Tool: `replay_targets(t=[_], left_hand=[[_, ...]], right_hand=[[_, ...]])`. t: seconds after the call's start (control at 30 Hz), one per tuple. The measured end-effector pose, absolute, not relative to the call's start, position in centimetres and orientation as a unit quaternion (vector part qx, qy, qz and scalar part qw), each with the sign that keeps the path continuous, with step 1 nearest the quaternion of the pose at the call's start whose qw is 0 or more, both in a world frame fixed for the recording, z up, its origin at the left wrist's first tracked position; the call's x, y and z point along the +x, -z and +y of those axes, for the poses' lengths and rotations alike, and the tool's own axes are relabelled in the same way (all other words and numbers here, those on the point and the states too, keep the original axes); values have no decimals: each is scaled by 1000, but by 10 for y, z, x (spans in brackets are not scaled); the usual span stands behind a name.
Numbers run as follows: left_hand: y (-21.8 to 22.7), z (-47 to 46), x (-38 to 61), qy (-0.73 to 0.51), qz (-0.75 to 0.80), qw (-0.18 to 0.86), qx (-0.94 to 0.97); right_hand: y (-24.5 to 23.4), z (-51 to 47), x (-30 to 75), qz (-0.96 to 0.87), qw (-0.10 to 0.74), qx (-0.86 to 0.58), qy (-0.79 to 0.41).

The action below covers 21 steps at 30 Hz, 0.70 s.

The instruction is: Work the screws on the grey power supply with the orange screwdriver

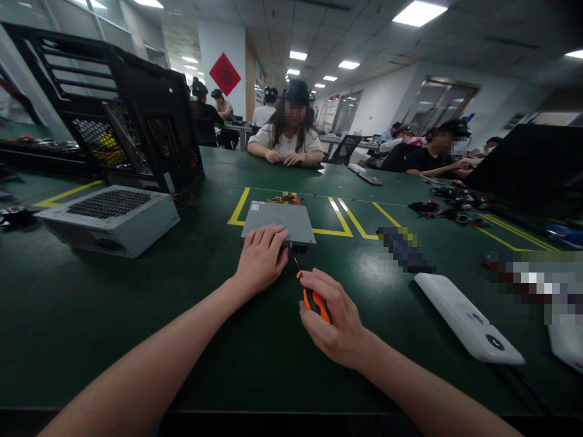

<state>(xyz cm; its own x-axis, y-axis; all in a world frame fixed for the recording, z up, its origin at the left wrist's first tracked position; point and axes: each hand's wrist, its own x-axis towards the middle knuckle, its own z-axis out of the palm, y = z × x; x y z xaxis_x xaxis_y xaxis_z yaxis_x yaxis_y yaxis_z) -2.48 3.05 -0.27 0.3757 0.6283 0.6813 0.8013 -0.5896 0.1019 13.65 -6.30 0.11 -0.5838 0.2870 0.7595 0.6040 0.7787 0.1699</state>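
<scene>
A flat grey computer power supply lies on the green table straight ahead, its coloured cables bunched at the far side. My left hand grips its near left edge, fingers over the top and thumb down at the front face. In my right hand is a screwdriver with an orange and black handle. Its thin shaft points up and left, towards the near face beside the power socket. Whether the tip touches the unit I cannot tell.
At the left stand a larger power supply with a mesh grille and an open black computer case. A white device lies to the right, with cables farther back. A person works across the table.
</scene>
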Motion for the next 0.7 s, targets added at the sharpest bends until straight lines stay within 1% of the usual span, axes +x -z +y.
replay_targets(t=[0.1, 0.2, 0.37, 0.47, 0.6, 0.7], left_hand=[[3, 31, -25, 346, -434, 120, -823], [2, 31, -25, 346, -433, 119, -824], [2, 30, -25, 350, -433, 117, -822], [2, 30, -25, 347, -434, 116, -823], [2, 30, -25, 346, -436, 117, -822], [3, 30, -25, 346, -436, 118, -823]], right_hand=[[1, -63, 134, -849, 408, -277, 189], [-2, -63, 131, -848, 417, -285, 163], [-7, -62, 129, -829, 455, -267, 187], [-6, -63, 131, -835, 442, -264, 197], [-8, -64, 135, -863, 400, -241, 193], [-10, -65, 136, -863, 388, -244, 214]])
